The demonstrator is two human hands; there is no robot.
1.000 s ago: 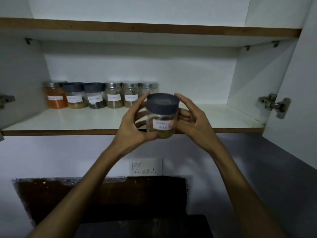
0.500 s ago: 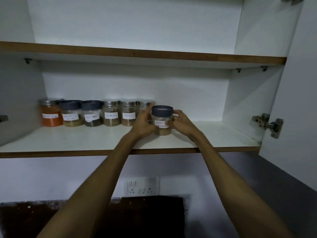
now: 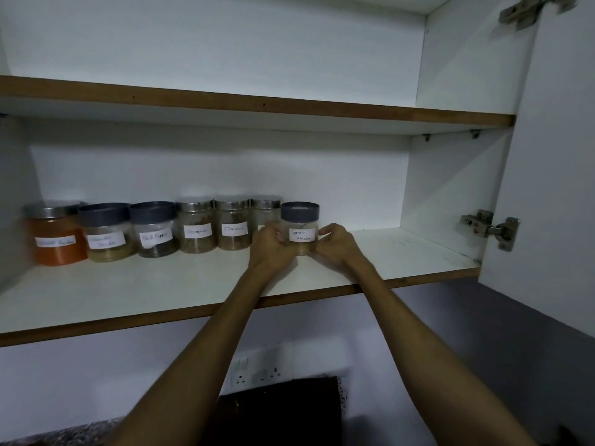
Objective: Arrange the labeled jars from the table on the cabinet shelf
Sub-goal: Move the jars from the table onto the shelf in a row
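Observation:
A clear jar with a grey lid and a "Garam Masala" label (image 3: 300, 227) stands on the white cabinet shelf (image 3: 161, 284), at the right end of a row of labeled jars. My left hand (image 3: 270, 244) grips its left side and my right hand (image 3: 336, 241) its right side. To its left stand several jars: an orange one with a steel lid (image 3: 55, 235), two grey-lidded ones (image 3: 108, 231) (image 3: 155, 228), and steel-lidded ones (image 3: 197, 225) (image 3: 234, 223). One more steel-lidded jar (image 3: 265, 206) is mostly hidden behind my left hand.
The shelf's right half (image 3: 402, 252) is bare up to the cabinet side wall. An upper shelf (image 3: 257, 106) runs overhead. The open cabinet door with a metal hinge (image 3: 491, 228) stands at the right. A wall socket (image 3: 260, 368) sits below the shelf.
Both hands carried the Garam Masala jar up from below the shelf edge and back onto the shelf, beside the last steel-lidded jar. The view tilted upward.

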